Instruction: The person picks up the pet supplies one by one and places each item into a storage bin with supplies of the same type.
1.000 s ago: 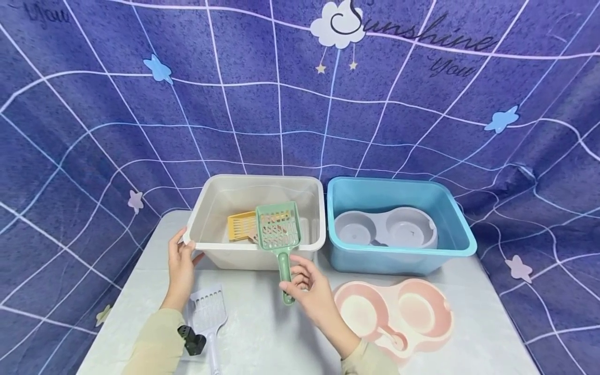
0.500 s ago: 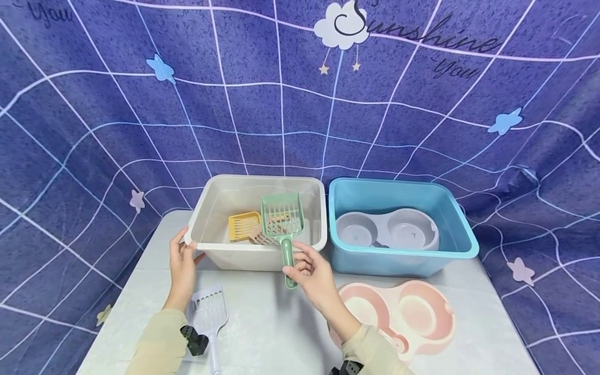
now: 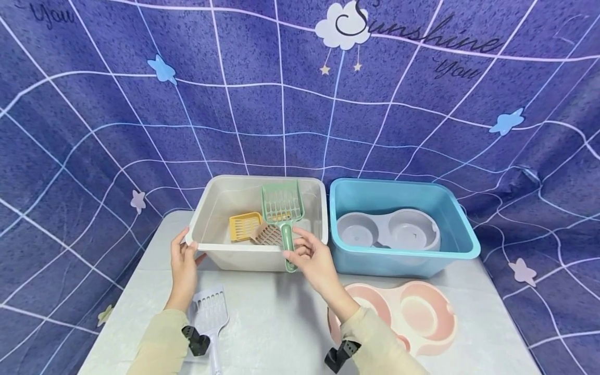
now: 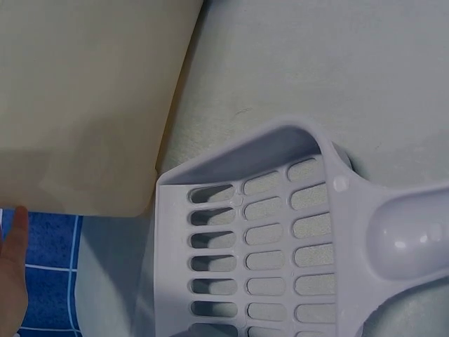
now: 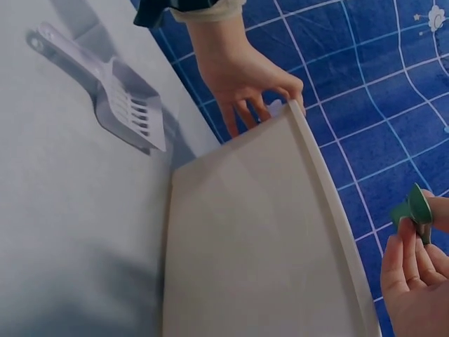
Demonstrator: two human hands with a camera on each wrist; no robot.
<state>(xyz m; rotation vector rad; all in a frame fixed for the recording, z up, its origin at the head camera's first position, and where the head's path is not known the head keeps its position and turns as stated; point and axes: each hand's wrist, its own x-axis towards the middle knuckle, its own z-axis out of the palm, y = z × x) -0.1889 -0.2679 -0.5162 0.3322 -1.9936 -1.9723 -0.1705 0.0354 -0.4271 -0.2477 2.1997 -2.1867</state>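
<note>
My right hand [image 3: 315,260] pinches the handle of a green slotted litter scoop [image 3: 288,242], held over the front rim of a beige bin [image 3: 248,259] with its blade above the inside. In the right wrist view the green scoop [image 5: 419,205] shows handle-end on between thumb and fingers. My left hand [image 3: 184,268] grips the bin's front left corner, also seen as the left hand [image 5: 245,74] in the right wrist view. Inside the bin lie a yellow scoop [image 3: 245,227] and a brownish-pink scoop [image 3: 268,235], the latter partly hidden behind the green handle.
A lilac litter scoop [image 3: 210,312] lies on the table near my left forearm. Right of the beige bin stands a blue bin [image 3: 384,264] holding a grey double bowl [image 3: 382,224]. In front is a pink double bowl [image 3: 424,317], partly covered by my right forearm. A patterned blue curtain [image 3: 300,114] hangs behind.
My right hand has moved the green scoop forward and farther over the beige bin, uncovering more of the brownish-pink scoop. My left hand stays at the bin's corner.
</note>
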